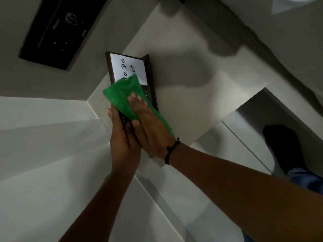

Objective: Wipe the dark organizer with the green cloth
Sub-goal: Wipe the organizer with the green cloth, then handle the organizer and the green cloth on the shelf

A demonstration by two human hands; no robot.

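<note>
At the upper left we see a black rectangular panel (61, 30) set flat into the grey surface, with faint markings on its glossy face. Below it stretch pale, glossy white surfaces (43, 154).

Moving toward the middle, our left hand (123, 138) clasps the near left edge of the dark rectangular organizer (151, 79), thumb on the outside and fingers wrapped onto its rim, so the hand is closed around that edge. The organizer lies on a light grey countertop (201, 105), just beside the corner where the pale surfaces meet it. In its far half sits a white sheet of paper (128, 69) with handwritten words reading "To Do" and part of a second word.

Our right hand (148, 126) presses flat, palm down, on the crumpled green mesh cloth (120, 95), which covers the near half of the organizer and overlaps the lower edge of the paper. The fingers lie together and extended on the fabric rather than curled around it. A black cord bracelet (172, 151) circles that wrist.

At the far right, a foot in a black sock (283, 145) and a blue denim hem (304, 179) show on the floor below the counter edge.
</note>
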